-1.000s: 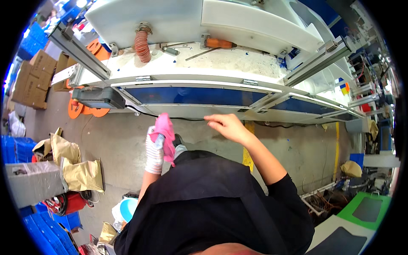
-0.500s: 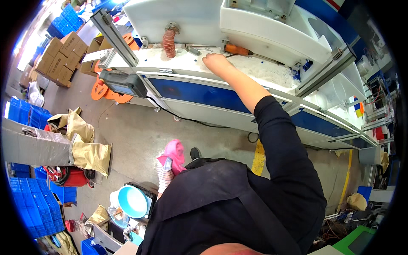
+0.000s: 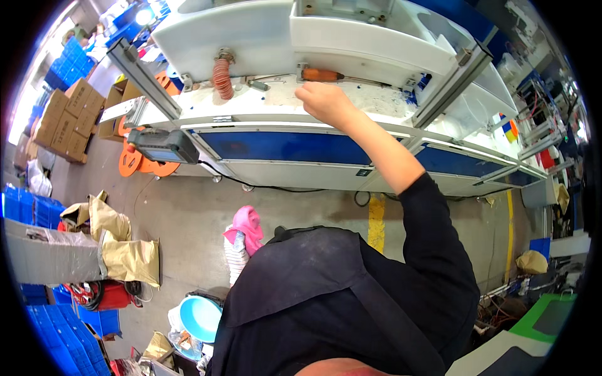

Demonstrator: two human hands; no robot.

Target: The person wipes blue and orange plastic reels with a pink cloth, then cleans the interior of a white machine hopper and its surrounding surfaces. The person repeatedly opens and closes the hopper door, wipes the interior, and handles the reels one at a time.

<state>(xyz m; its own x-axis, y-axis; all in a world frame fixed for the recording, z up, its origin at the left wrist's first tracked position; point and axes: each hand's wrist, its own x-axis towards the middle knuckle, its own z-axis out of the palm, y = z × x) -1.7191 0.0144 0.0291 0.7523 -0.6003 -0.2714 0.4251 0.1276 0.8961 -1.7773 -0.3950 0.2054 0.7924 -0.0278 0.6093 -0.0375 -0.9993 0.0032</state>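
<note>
My right hand reaches over the white, powder-dusted ledge of a machine. Its fingers are curled closed, and whatever they may hold is hidden. Just beyond it lies a screwdriver with an orange handle, its long shaft pointing right; whether the hand touches it I cannot tell. A small grey-green cylindrical tool lies farther left, near a ribbed reddish hose. Low at my left side, my left hand, in a striped covering, is closed on a bunched pink cloth.
A handheld control panel hangs on the machine's front left, its black cable running right. Metal posts rise from the ledge. Cardboard boxes, paper sacks and a light-blue basin stand to the left.
My right hand has moved right along the ledge and slightly toward me, now in front of the screwdriver's handle. The whole view has shifted a little. The pink cloth stays at my left side.
</note>
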